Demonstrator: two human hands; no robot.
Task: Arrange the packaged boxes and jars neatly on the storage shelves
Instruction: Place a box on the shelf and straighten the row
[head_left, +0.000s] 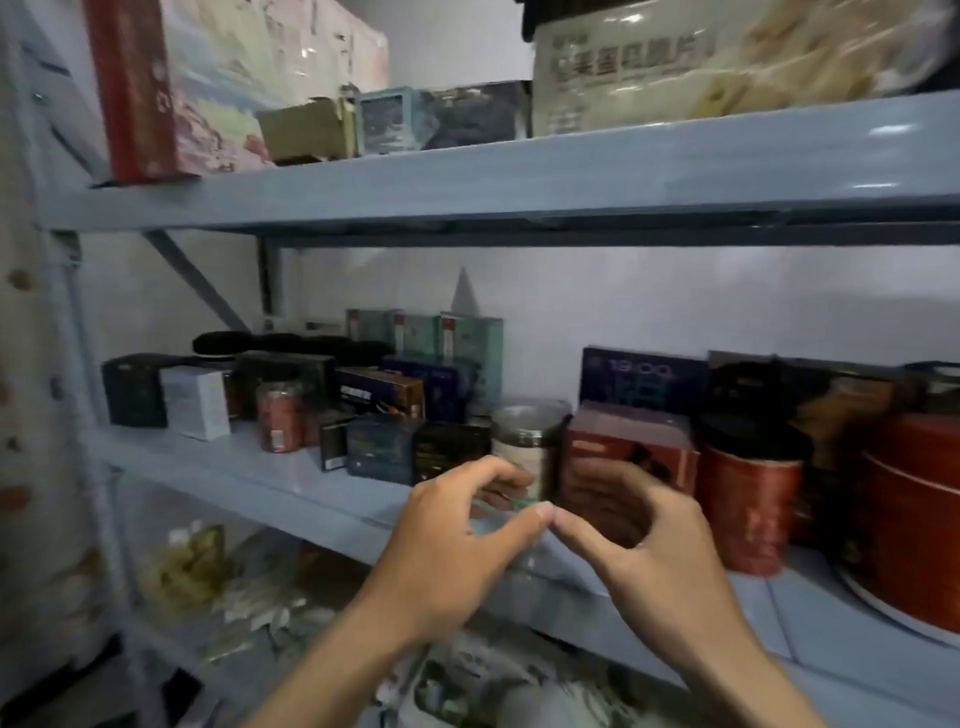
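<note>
Grey middle shelf (291, 483) spanned across centre. Red box (628, 441) stood at 3 o'clock of clear jar (527, 441), just beside. Jar's base curled round by left hand (462, 540), at shelf's front. Right hand (654, 551) curled before red box; grip cannot be told.

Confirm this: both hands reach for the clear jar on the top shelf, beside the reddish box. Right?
Not the top shelf. The head view shows the left hand and right hand reaching for the clear jar on the middle shelf, beside the reddish box.

left hand (457, 545) bare | right hand (654, 556) bare | forearms (332, 670) bare
</note>
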